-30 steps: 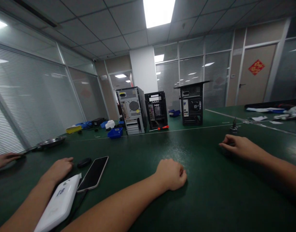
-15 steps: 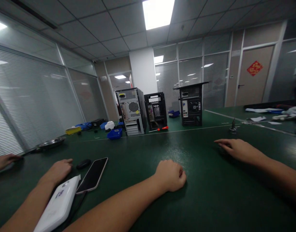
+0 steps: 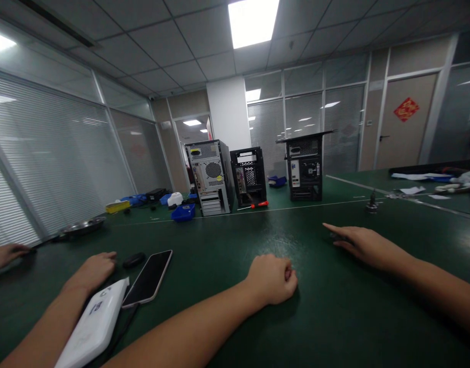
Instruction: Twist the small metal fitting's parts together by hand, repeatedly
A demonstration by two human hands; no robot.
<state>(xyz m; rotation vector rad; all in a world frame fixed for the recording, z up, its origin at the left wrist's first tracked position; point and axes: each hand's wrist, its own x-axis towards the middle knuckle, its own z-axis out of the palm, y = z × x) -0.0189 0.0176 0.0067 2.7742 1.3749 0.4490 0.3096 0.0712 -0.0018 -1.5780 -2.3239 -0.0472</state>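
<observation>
My left hand (image 3: 273, 278) rests on the green table as a loose fist, its fingers curled in and no object showing in it. Farther right, my right hand (image 3: 367, 248) is low over the tabletop with its index finger stretched out to the left. Between that finger and the thumb shows a small dark, shiny thing (image 3: 336, 236), too unclear to name. Behind this hand stands a small dark metal part (image 3: 372, 204), apart from it. A phone (image 3: 148, 278) lies left of my left forearm, beside a white device (image 3: 95, 324) with a dark cable.
Another person's hands (image 3: 91, 271) are at the left, near a black mouse (image 3: 134, 260). Computer cases (image 3: 210, 176) stand across the table, with a red-handled screwdriver (image 3: 260, 204) and a blue tray (image 3: 183, 212) before them. A metal dish (image 3: 84, 226) sits far left.
My right hand has slid left, and the small dark thing at its fingers has shifted left along with it. My left hand stays in place.
</observation>
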